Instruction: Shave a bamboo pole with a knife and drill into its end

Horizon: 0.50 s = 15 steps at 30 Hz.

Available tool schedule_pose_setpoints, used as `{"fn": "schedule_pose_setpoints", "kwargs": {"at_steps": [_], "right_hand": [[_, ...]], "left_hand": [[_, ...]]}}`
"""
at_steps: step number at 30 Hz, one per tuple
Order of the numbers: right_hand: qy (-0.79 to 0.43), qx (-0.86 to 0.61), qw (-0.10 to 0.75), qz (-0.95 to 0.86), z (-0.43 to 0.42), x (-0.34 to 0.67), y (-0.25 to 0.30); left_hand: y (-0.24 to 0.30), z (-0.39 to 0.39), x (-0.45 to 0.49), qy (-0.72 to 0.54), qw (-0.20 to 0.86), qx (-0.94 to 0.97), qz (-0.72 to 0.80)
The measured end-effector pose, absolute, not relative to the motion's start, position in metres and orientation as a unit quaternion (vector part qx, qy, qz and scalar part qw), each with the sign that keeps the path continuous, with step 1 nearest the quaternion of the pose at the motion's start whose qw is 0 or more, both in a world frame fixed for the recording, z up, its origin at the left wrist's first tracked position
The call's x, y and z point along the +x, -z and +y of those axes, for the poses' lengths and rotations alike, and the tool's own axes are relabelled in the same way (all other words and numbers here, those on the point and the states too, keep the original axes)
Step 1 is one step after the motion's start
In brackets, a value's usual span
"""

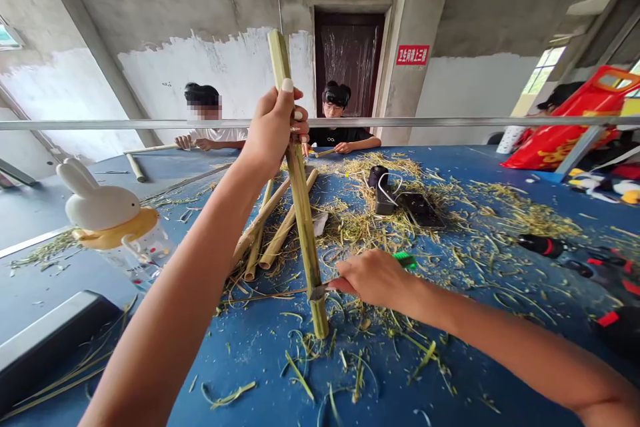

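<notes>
My left hand (274, 128) is closed round the upper part of a green bamboo stick (301, 200) that stands nearly upright, its foot resting on the blue table (260, 360). My right hand (376, 277) grips a green-handled knife (405, 259); its blade (318, 291) lies against the stick's lower part, just above the foot. Thin green shavings lie scattered round the foot of the stick.
Several more bamboo sticks (273, 223) lie behind the upright one. A rabbit-shaped bottle (111, 217) stands at left, a dark box with a cable (383, 193) at centre, black-and-red tools (575, 253) at right. Two people sit across the table behind a metal rail (450, 122).
</notes>
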State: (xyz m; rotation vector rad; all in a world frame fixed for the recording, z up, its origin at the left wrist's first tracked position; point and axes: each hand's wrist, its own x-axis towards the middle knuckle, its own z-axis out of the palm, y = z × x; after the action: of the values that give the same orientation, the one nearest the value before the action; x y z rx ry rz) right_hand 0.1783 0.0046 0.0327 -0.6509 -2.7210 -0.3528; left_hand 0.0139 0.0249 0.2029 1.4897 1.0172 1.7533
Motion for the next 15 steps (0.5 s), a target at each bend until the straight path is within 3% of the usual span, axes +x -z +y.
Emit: {"fn": "schedule_pose_setpoints", "kwargs": {"at_steps": [7, 15], "right_hand": [[0.184, -0.312, 0.282, -0.889, 0.012, 0.173, -0.092], [0.173, -0.314, 0.279, -0.891, 0.013, 0.173, -0.109]], "left_hand": [[-0.206, 0.023, 0.026, -0.651, 0.275, 0.604, 0.369], [-0.205, 0.028, 0.040, -0.645, 0.289, 0.601, 0.373]]}}
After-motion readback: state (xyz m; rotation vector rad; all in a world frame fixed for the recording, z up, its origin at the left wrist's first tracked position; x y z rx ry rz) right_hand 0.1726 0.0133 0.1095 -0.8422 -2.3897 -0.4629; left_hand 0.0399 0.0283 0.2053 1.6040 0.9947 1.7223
